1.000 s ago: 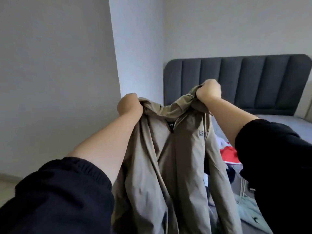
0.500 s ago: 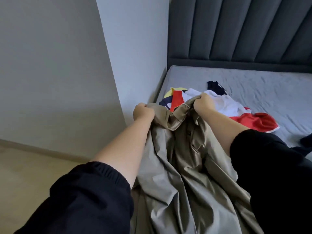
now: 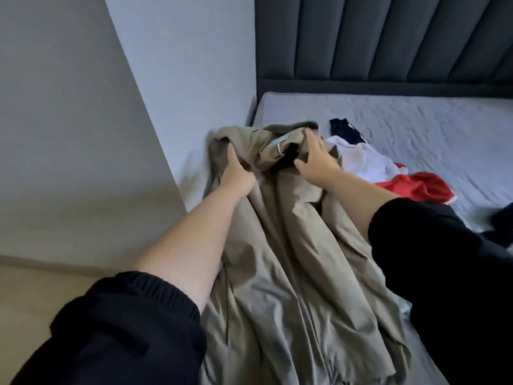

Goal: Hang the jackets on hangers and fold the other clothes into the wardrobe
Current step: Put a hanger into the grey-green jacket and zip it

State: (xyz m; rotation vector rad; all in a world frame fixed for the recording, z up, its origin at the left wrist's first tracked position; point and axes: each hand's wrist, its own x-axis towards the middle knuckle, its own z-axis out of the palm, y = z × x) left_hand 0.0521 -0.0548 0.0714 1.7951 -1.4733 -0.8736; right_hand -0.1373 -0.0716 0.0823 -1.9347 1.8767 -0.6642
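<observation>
The khaki jacket (image 3: 291,259) is lying unhung on the bed (image 3: 416,120), left hand (image 3: 238,173) gripping it, right hand (image 3: 316,159) resting open-fingered, other clothes (image 3: 369,159) waiting unfolded.

Soft, even daylight is filling the room, neither harsh nor dim, and it is appearing to come from my right: the crumpled khaki jacket (image 3: 291,245) is throwing a faint grey shadow leftward onto the pale bluish wall (image 3: 194,79). Its smooth fabric is catching a dull sheen along the ridges, while the folds are sinking into dark creases. My left hand (image 3: 237,173) and right hand (image 3: 316,159) are smearing slightly with motion blur, as is the collar between them. My black sleeves (image 3: 125,329) are swallowing all detail in the near corners. The wide lens is tilting the wall edge and fanning the panels of the dark grey padded headboard (image 3: 388,37) outward.
</observation>
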